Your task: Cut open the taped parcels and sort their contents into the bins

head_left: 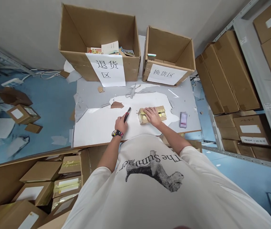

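Note:
My left hand is closed around a black and red utility knife, which points up and to the right above the white tabletop. A small cardboard box with shiny yellow tape lies to the right of the knife. A dark slit shows along the taped top of this box. My right hand rests on top of the box, its fingers stretched out over the left part. The knife and the box are apart. Part of the box's top is hidden under my right hand.
Behind the work table stand a large open carton with books in it and a smaller open carton. A phone lies at the right. A big bin of parcels is at lower left; a shelf with cartons stands right.

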The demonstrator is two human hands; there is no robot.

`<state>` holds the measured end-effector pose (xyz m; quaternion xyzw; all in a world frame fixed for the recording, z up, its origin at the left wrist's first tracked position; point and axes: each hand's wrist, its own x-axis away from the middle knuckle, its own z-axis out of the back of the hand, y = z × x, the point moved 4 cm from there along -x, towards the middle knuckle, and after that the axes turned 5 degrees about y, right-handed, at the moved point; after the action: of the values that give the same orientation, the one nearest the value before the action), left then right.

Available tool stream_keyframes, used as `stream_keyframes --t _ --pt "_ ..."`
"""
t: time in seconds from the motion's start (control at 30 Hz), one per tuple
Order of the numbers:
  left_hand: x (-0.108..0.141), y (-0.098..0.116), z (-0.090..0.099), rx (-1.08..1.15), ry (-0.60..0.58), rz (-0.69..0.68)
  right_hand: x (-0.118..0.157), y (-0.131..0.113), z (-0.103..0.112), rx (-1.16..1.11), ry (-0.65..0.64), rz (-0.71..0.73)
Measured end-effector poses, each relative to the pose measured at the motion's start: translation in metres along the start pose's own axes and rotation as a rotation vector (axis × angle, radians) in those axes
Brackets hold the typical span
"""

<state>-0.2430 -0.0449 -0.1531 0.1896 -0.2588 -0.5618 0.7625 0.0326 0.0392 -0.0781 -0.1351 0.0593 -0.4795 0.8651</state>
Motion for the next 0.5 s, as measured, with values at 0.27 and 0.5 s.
stream_keyframes --t 0.27,0.5 --pt "0.01 -0.02 -0.032 -0.098 -0.084 -0.01 0.047 0.04 0.006 -0.004 0.237 -0.137" --pt "0.002 0.048 -0.015 0.105 -0.002 -0.369 0.074 0.065 0.01 0.034 0.154 -0.284"
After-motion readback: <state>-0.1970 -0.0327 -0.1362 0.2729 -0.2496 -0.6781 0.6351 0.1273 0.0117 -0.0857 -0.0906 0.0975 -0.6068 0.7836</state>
